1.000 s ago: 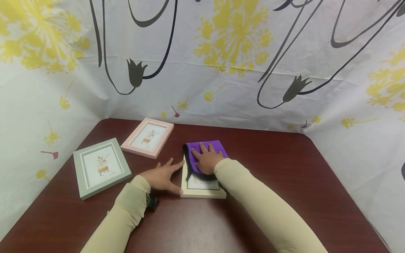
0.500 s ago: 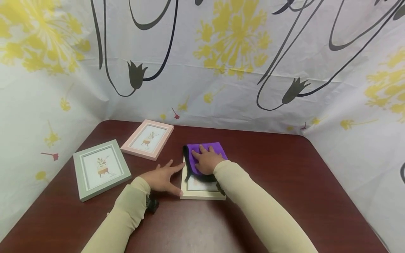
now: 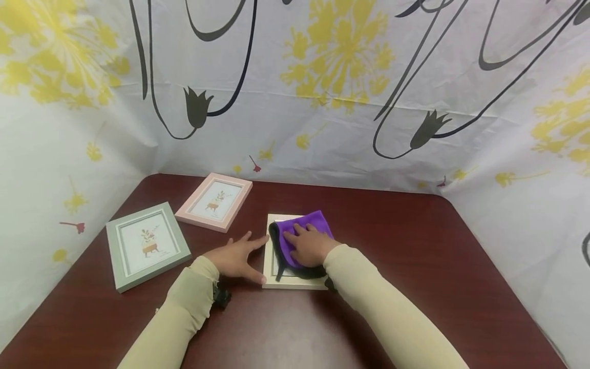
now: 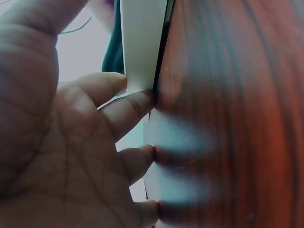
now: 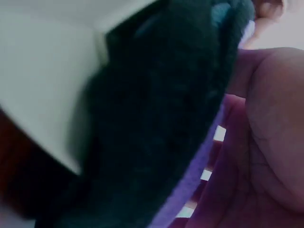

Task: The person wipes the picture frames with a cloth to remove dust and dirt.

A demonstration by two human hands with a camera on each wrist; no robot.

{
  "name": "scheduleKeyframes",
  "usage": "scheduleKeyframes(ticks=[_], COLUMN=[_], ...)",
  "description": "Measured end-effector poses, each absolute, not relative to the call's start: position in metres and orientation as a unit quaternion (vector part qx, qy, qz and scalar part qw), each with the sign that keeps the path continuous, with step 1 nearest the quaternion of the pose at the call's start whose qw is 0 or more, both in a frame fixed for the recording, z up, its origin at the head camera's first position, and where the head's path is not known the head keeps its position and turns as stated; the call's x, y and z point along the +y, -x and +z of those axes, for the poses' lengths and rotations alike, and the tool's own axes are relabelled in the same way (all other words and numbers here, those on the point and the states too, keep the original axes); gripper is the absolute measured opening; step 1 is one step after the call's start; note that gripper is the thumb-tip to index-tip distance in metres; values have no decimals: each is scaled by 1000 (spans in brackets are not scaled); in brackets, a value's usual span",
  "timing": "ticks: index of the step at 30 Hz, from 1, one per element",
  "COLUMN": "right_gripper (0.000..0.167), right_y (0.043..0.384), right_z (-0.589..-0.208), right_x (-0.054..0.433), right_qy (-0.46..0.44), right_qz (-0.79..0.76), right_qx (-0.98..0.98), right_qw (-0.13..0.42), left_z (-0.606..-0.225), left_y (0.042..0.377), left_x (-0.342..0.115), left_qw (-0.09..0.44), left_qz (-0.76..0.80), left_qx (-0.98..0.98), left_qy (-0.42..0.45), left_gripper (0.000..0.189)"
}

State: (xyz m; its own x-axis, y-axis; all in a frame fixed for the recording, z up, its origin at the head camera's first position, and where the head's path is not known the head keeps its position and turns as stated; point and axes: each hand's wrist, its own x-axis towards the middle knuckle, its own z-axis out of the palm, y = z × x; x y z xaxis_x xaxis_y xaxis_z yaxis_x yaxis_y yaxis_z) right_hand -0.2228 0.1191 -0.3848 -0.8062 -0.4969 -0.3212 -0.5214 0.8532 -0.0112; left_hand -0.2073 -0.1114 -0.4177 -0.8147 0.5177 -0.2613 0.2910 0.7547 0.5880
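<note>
A cream picture frame lies flat on the table, partly covered by a folded purple cloth with a dark green-black underside. My right hand rests on the cloth with spread fingers, pressing it over the frame's glass. Thumb and fingertips of my left hand touch the frame's left side, the fingers spread. In the left wrist view, the frame's edge stands beside the left fingertips. The right wrist view shows the cloth's dark side between palm and frame; most of the picture is hidden.
A sage-green picture frame lies to the left, with a pink picture frame behind it. Both show a potted plant print. The dark red table meets a patterned white sheet at the back and sides.
My right hand has slid the cloth toward me and slightly right, uncovering the cream frame's far left corner. The left hand stays at the frame's left side.
</note>
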Motion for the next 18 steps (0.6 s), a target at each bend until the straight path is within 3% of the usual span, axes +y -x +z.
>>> scheduleKeyframes(ticks=[12,18], right_gripper=[56,52], right_y=[196,179], right_z=[-372,-376], right_x=[136,145], right_qy=[326,353], right_qz=[18,-7], right_qx=[924,920], right_qw=[198,171], left_z=[-419,-420], left_y=[208,208], left_x=[-113,-112], left_qw=[201,200], left_qz=[276,277], left_qx=[910,910], left_qy=[-237,-235], left_gripper=[109,108])
